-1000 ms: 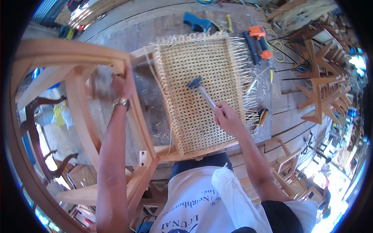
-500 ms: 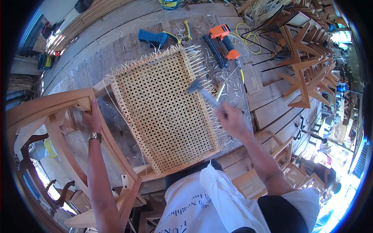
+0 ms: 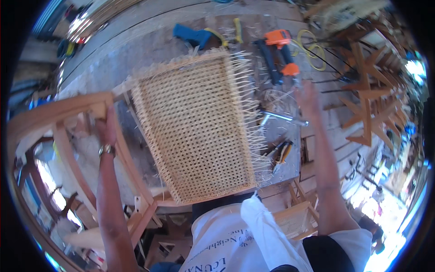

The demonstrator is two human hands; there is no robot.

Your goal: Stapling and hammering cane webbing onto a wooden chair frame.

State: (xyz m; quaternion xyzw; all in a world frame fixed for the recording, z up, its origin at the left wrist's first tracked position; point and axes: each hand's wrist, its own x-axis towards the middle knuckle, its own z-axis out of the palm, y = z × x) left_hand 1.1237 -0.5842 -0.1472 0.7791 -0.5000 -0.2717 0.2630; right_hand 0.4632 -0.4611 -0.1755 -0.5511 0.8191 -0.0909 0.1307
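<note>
My left hand (image 3: 107, 129) is closed around a rail of the wooden chair frame (image 3: 128, 158), just above the watch (image 3: 107, 150) on my wrist. The woven cane panel (image 3: 199, 129) lies right in front of me, between my two arms, its lower edge close to my body and loose strands (image 3: 244, 81) fringing its right side. My right hand (image 3: 310, 102) is out past that fringe, near the orange and black nail gun (image 3: 277, 38), and I see nothing in it (it is blurred, so I cannot tell how wide the fingers stand). The hammer (image 3: 287, 118) lies on the worktop (image 3: 129, 61) beside the panel, handle end near my right wrist. Below it is a hand tool with orange and black handles (image 3: 285, 153); a blue tool (image 3: 192, 36) sits beyond the panel's far edge.
</note>
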